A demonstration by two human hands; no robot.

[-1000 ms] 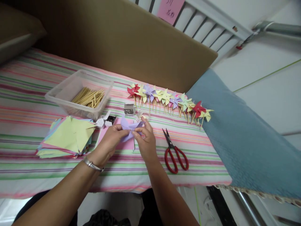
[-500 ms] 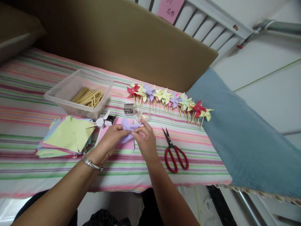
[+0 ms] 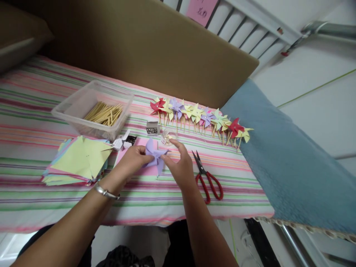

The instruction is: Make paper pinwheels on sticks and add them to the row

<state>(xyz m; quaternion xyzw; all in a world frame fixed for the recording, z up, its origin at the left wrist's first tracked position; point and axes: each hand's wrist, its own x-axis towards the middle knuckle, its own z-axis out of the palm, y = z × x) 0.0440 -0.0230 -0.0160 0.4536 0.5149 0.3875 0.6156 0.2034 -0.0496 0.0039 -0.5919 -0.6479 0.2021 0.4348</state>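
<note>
My left hand (image 3: pixel 132 161) pinches a folded purple paper pinwheel (image 3: pixel 154 155) at its middle, just above a pink paper sheet (image 3: pixel 144 170) on the striped cloth (image 3: pixel 33 122). My right hand (image 3: pixel 180 166) sits right of the pinwheel, thumb touching its edge, fingers partly spread and reaching toward a small clear cup (image 3: pixel 168 135). A small box of metal pins (image 3: pixel 152 128) stands just behind the pinwheel.
A clear tub of wooden sticks (image 3: pixel 94 109) stands at the back left. A stack of coloured paper squares (image 3: pixel 79 160) lies left of my hands. Red scissors (image 3: pixel 207 178) lie to the right. A row of finished pinwheels (image 3: pixel 200 118) lines the back, by a blue cloth (image 3: pixel 292 163).
My right hand has let go of the purple paper and shifted right, fingers opening. The paper now shows a pinwheel shape, held by my left hand.
</note>
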